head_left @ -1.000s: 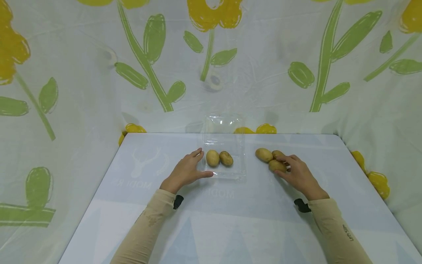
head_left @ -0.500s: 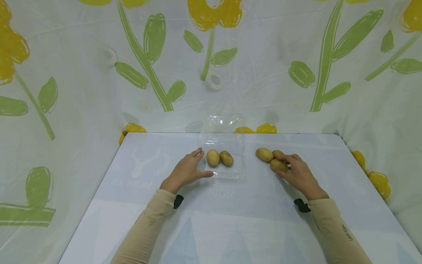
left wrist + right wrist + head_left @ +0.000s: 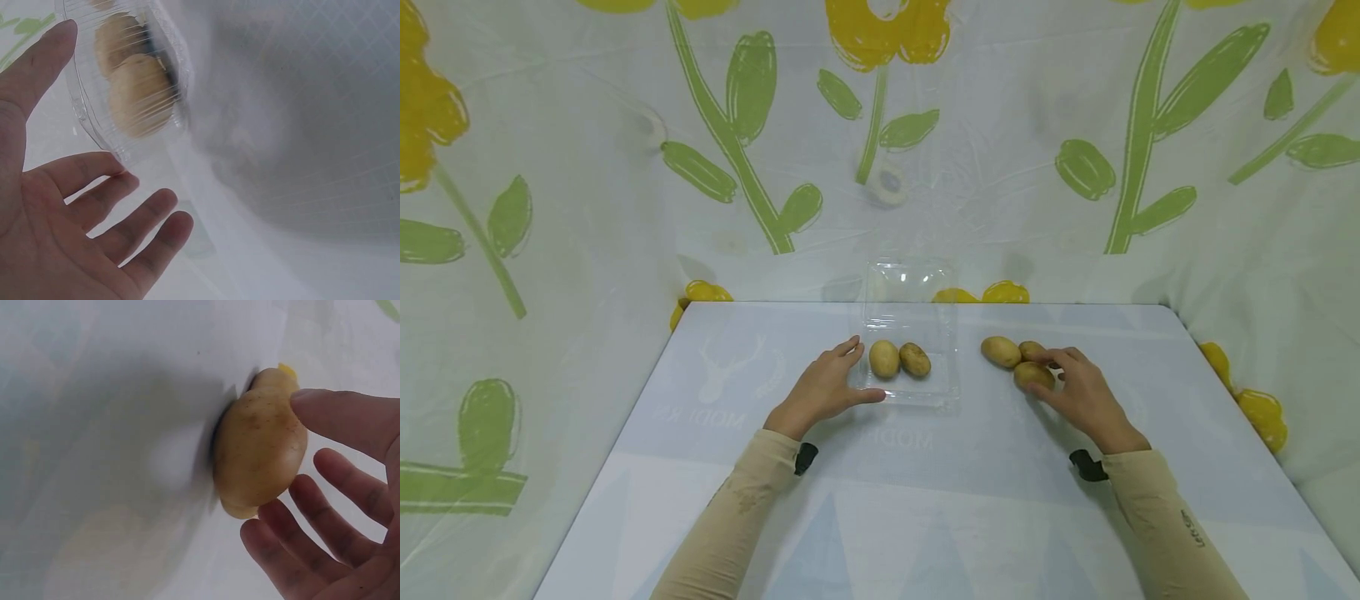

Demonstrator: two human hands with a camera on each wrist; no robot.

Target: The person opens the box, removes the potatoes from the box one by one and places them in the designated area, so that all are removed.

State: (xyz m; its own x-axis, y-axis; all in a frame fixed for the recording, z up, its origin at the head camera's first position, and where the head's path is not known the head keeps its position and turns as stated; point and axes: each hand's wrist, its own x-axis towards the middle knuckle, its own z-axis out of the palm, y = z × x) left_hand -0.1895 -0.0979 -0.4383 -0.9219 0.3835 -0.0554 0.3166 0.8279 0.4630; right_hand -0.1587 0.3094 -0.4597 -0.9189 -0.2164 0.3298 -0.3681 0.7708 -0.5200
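The right hand [image 3: 1086, 398] closes on the nearest small, oval, yellow-brown potato [image 3: 1033, 375], which lies on the pale blue table [image 3: 925, 500] right of centre, toward the far edge; in the right-wrist view the thumb [image 3: 350, 415] rests on the top of this potato [image 3: 259, 447] while the other fingers [image 3: 325, 512], slightly spread, curl under its near side, so the hold reads as a loose pinch across the short axis. Two further yellow-brown potatoes [image 3: 1001, 351] lie just beyond it, touching one another. The potato is judged firm, moderately heavy for its size and dry-skinned but smooth, so it may roll; a grip across the thick middle, thumb opposed to the fingers, should hold it best. The left hand [image 3: 823, 389] rests flat with fingers straight and fanned against the left edge of the clear, thin plastic hinged-lid box [image 3: 912, 396], which stands at the middle of the far edge with its lid raised and holds two yellow-brown potatoes [image 3: 898, 359]. The box appears light, flexible and prone to sliding.
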